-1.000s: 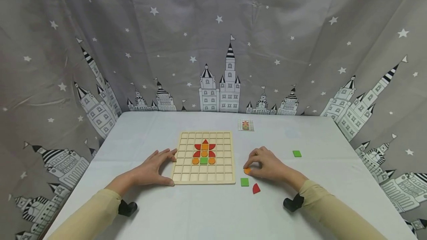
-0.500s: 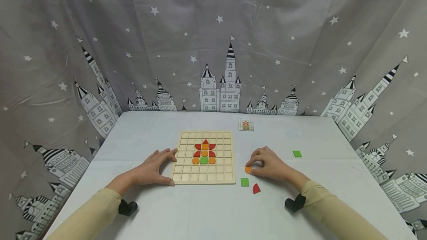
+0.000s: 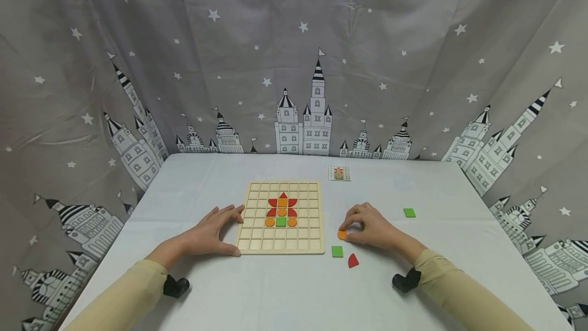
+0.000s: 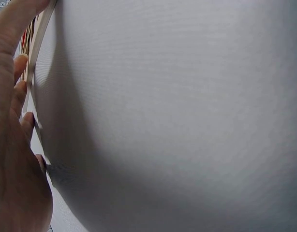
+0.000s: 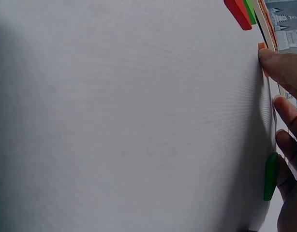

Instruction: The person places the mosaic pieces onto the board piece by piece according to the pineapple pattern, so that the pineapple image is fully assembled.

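Note:
A wooden grid board (image 3: 257, 244) lies flat on the table, with red, orange and green pieces forming a figure in its middle cells. My left hand (image 3: 209, 231) is spread against the board's left side, thumb at the near corner and fingertips on the edge. To the right of the board, my right hand (image 3: 369, 229) pinches an orange round piece (image 3: 342, 235) between thumb and fingers, at the tabletop. Just nearer lie a green square piece (image 3: 337, 252) and a red quarter-circle piece (image 3: 352, 260). The right wrist view shows the thumb on the orange piece (image 5: 261, 47).
Another green square (image 3: 409, 213) lies farther right, beyond the right hand. A small picture card (image 3: 338, 172) with a similar figure on a grid lies behind the board. A grey curtain (image 3: 257, 29) printed with castles and stars hangs at the back and sides of the white table (image 3: 275, 295).
Over the last second the right hand has shifted very slightly to the right with the orange round piece. The left hand and the board have stayed in place.

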Tool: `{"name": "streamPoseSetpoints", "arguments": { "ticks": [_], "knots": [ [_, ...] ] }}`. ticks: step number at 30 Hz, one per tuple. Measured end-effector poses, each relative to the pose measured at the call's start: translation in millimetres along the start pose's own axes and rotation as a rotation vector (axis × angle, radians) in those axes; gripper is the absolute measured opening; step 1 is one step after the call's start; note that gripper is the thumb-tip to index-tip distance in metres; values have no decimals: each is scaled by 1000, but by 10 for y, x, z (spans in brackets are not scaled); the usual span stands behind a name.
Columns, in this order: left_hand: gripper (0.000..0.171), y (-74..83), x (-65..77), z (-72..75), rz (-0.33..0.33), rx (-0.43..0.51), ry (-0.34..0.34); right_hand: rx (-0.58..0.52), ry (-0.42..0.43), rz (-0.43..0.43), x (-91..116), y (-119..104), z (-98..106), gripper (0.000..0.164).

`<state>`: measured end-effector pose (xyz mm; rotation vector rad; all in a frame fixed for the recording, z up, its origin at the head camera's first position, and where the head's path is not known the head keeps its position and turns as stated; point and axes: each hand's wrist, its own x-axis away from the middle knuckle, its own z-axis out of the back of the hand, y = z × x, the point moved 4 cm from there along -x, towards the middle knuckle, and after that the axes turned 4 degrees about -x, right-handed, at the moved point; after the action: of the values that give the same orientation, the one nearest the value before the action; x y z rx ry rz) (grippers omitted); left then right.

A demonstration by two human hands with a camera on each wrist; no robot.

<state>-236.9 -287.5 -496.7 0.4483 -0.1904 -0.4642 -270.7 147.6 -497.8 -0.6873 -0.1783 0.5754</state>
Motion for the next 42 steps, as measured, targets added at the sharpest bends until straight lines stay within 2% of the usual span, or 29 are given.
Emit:
{"name": "streamPoseSetpoints", "arguments": {
  "ticks": [8,16,25,29,33,42],
  "knots": [
    [79,-27,-10,-20,-6,-7,4,29,8,47,10,-31,-7,16],
    [79,-14,-8,-2,-5,-6,8,91,55,138,10,-91,-13,13],
    [78,-13,-5,0,-8,-3,5,119,83,155,-15,-113,-48,13],
    [77,-8,-3,-2,-22,-4,13,113,109,183,-107,-243,-53,13],
    [77,-10,-2,-5,-26,-2,17,119,91,235,-277,-472,-107,11],
    [78,-12,-3,-3,-6,-10,9,161,25,343,-637,-965,-451,14]
  ]
}}
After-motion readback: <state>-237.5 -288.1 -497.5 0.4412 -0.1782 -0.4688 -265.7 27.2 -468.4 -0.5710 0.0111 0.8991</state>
